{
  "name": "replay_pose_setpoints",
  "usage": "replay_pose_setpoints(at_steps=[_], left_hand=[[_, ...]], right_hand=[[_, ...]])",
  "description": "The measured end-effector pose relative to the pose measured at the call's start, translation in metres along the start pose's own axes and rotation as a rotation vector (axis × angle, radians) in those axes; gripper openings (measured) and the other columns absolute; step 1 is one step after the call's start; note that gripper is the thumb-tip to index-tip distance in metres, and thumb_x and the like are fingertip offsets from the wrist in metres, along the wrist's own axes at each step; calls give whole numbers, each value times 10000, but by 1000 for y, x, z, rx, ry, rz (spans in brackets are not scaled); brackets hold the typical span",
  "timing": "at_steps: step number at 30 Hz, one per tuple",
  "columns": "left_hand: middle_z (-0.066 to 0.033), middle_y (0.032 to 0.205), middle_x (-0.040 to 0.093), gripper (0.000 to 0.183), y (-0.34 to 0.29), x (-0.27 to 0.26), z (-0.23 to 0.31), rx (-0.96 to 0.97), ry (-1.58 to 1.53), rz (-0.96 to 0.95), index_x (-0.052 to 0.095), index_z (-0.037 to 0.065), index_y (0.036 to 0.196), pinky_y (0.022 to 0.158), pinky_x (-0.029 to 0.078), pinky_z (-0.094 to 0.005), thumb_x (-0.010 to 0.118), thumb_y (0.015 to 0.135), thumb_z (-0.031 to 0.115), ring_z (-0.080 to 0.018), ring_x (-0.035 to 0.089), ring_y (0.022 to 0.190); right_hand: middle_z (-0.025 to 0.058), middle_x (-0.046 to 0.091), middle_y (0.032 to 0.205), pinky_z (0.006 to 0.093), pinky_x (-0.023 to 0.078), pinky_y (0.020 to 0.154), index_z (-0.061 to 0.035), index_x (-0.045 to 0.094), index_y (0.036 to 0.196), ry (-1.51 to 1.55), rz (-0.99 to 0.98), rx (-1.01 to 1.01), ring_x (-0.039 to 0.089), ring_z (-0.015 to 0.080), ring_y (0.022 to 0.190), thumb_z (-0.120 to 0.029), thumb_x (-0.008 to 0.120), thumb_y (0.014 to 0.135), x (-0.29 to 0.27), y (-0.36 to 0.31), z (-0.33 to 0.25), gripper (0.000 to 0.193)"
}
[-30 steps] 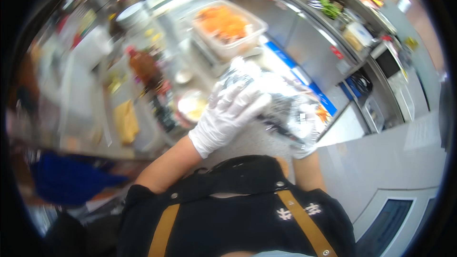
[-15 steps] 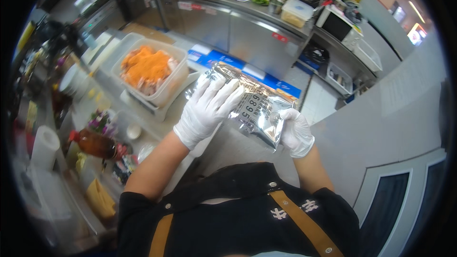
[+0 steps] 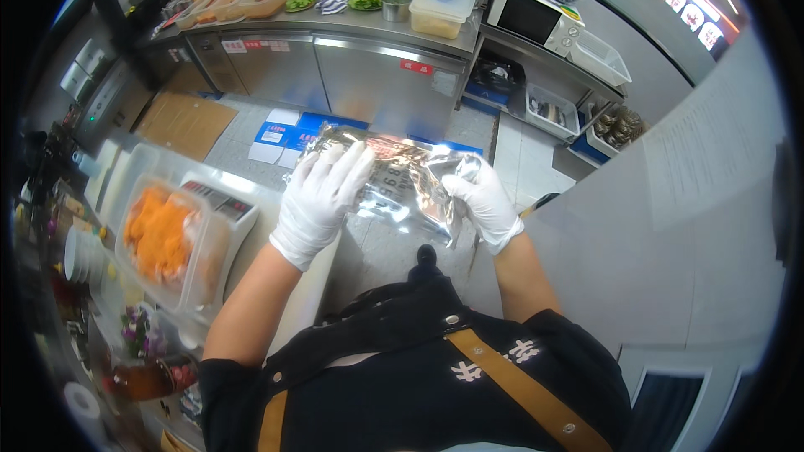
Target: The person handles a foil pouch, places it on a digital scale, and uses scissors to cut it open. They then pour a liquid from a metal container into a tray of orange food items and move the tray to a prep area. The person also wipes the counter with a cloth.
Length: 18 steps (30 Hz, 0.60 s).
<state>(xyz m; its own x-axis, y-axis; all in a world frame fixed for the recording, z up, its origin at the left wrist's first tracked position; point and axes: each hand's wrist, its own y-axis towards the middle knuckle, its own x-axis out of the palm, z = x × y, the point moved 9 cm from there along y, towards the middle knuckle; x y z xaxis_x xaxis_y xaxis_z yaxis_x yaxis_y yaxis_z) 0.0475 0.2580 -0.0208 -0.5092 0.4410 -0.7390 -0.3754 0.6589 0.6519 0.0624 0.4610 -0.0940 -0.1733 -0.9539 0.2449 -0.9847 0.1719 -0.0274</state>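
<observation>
A silver foil bag (image 3: pixel 409 188) with dark print is held in front of my chest, above the floor. White-gloved, my left hand (image 3: pixel 316 208) grips its left end, the fingers lying across the top face and the thumb hidden. At the other end, my right hand (image 3: pixel 487 208), also gloved, pinches the bag's upper right corner. Whether the bag is sealed or torn at that corner, I cannot tell. To the left, a clear plastic tub (image 3: pixel 211 264) holds pale pink pieces, perhaps raw meat, under a heap of orange powder (image 3: pixel 157 230). Beneath the tub is a scale (image 3: pixel 219 201).
Across the aisle runs a steel counter (image 3: pixel 276 25) with leafy greens (image 3: pixel 366 2) and lidded containers. A microwave (image 3: pixel 523 17) tops the shelving at right. Flattened cardboard (image 3: pixel 184 125) lies on the floor. A grey wall (image 3: pixel 645 226) rises close on my right; a brown bottle (image 3: pixel 144 379) is lower left.
My view has turned, so the tub sits lower and farther left and more aisle floor shows. Both hands still hold the foil bag, which is farther left in the picture.
</observation>
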Motion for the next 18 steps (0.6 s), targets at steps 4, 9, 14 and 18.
replay_pose_setpoints(at_steps=[4, 9, 14, 18], left_hand=[[-77, 1147, 661, 350, 45, 110, -24, -232, -536, 87, 608, 57, 1221, 826, 488, -244, 634, 872, 79, -171, 643, 952], [14, 916, 624, 210, 53, 272, -28, -1307, -1640, -91, 615, 50, 1063, 746, 484, -219, 697, 875, 96, -78, 598, 846], [20, 841, 615, 155, 114, 325, -46, -1322, -1683, -369, 636, 42, 998, 725, 471, -229, 694, 863, 93, -63, 581, 792], [30, 806, 589, 111, 156, 369, -44, -1314, -1746, -469, 620, 59, 928, 651, 439, -204, 695, 846, 65, -55, 546, 716]], right_hand=[[5, 568, 724, 186, 415, 458, 25, 422, 1368, -62, -2, -122, 489, 44, 524, 6, 537, 912, -63, 103, -54, 470], [-1, 600, 791, 226, 479, 640, -55, 446, 1409, 164, 27, -480, 567, 74, 693, 0, 505, 932, -152, 211, -139, 484], [65, 632, 1142, 287, 404, 1018, -47, 496, 1366, -48, -115, -106, 572, 163, 1092, -226, 678, 897, -156, 317, -66, 534], [-19, 605, 883, 219, 413, 762, -58, 663, 1072, 188, -157, -9, 512, 60, 808, -325, 620, 951, -166, 376, -33, 297]])
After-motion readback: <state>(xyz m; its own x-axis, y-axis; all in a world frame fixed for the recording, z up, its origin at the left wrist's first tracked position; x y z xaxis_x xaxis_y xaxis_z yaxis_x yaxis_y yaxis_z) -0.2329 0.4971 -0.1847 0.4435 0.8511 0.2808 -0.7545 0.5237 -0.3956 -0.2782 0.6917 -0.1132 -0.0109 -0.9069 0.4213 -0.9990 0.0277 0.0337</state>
